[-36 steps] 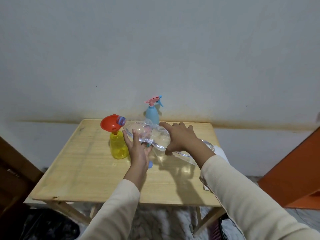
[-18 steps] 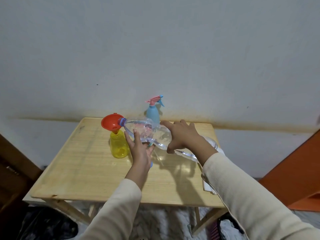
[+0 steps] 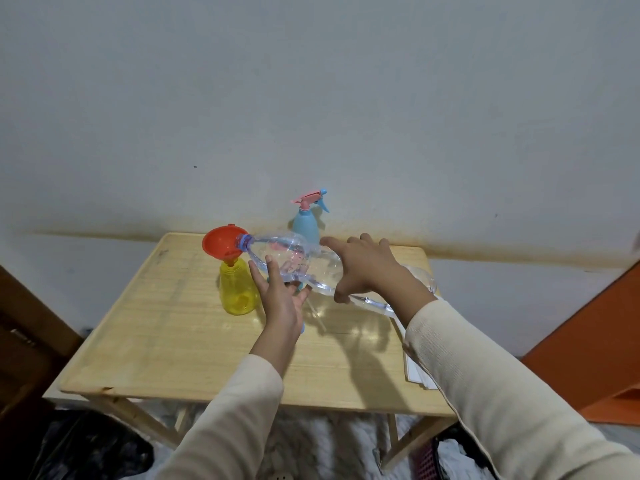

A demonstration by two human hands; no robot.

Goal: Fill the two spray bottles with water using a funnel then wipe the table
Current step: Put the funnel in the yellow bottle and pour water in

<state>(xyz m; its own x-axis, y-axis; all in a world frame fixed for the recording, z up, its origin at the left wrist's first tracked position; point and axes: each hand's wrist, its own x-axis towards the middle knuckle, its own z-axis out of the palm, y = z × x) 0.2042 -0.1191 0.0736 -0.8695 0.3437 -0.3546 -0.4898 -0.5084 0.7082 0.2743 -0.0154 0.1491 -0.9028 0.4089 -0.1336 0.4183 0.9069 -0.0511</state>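
Note:
A big clear water bottle [image 3: 294, 261] lies tipped on its side above the wooden table [image 3: 166, 327]. Its blue-ringed mouth rests inside a red funnel [image 3: 221, 242]. The funnel stands in the neck of a yellow spray bottle [image 3: 237, 289] with no spray head on it. My left hand [image 3: 280, 299] supports the water bottle from below near its shoulder. My right hand [image 3: 367, 268] grips its middle from above. Behind them a blue spray bottle [image 3: 306, 225] with a pink and blue trigger head stands upright near the wall.
A white cloth or paper [image 3: 415, 372] lies at the table's right edge, partly under my right sleeve. A thin white tube [image 3: 317, 317] lies on the table under the water bottle. An orange panel [image 3: 588, 348] stands to the right, dark furniture [image 3: 24, 327] to the left.
The view has shifted slightly. The water bottle stays tipped into the funnel, and both hands keep their hold on it.

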